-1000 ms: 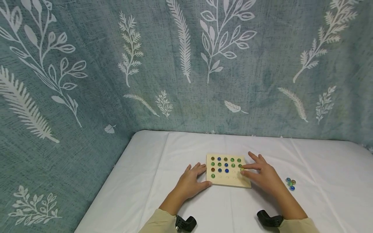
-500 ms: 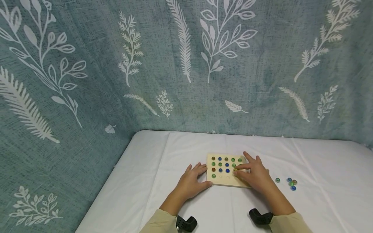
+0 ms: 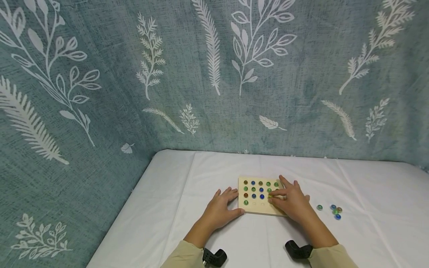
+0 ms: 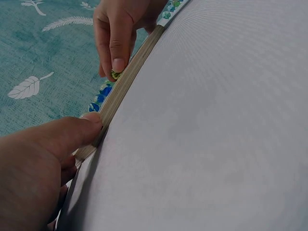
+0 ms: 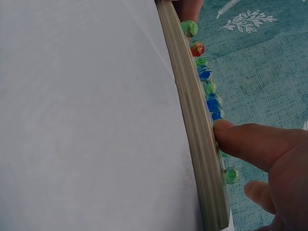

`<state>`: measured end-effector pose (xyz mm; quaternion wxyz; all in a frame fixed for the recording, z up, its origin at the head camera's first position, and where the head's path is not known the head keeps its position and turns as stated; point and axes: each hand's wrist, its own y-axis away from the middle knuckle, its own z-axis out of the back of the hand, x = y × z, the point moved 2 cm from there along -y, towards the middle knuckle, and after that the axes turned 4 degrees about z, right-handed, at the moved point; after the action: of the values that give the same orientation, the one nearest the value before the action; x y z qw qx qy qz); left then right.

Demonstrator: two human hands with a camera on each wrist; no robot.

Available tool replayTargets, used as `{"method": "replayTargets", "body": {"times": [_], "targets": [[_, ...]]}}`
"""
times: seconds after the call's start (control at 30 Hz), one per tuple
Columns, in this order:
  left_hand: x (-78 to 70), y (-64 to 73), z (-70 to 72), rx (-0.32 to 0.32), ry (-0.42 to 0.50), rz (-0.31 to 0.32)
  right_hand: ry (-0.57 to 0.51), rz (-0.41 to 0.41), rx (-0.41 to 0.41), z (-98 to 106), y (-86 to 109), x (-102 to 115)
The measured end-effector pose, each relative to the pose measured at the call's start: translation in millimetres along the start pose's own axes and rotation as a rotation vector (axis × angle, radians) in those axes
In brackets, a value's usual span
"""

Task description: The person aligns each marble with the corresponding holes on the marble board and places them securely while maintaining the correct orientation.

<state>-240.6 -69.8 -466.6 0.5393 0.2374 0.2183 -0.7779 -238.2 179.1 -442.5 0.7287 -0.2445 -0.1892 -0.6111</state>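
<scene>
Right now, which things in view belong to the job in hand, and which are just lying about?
Part of the job:
wooden board
seated marbles
yellow marble pinched in the right fingers
loose marbles, probably

Just around:
white tablecloth
patterned backdrop
black wrist devices

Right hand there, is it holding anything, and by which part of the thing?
The right hand pinches a yellow-green marble by its sides, between thumb and fingers, at the wooden board.
</scene>
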Motion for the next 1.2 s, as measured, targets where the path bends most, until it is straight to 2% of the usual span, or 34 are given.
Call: {"method": "replayTargets", "body": {"times": [0.33, 0.53, 0.83, 1.0, 1.2], "targets": [[-0.2, 0.1, -0.1, -0.005, 0.002, -0.005, 0.006, -0.001, -0.001, 0.6, 1.4, 0.8], [0.2, -0.3, -0.9, -0.008, -0.007, -0.009, -0.009, 0.028, 0.006, 5.1, 4.7, -0.1], [-0.7, -0.7, -0.5, 0.003, 0.004, 0.025, -0.035, 0.046, 0.034, 16.0, 11.3, -9.7], [-1.3, -0.5, -0.1, 0.007, 0.004, 0.022, -0.040, 0.042, 0.026, 25.7, 17.4, -16.2], [-2.4, 0.3, 0.2, 0.007, 0.002, 0.022, -0.046, 0.027, 0.018, 47.4, 28.9, -31.2]]}}
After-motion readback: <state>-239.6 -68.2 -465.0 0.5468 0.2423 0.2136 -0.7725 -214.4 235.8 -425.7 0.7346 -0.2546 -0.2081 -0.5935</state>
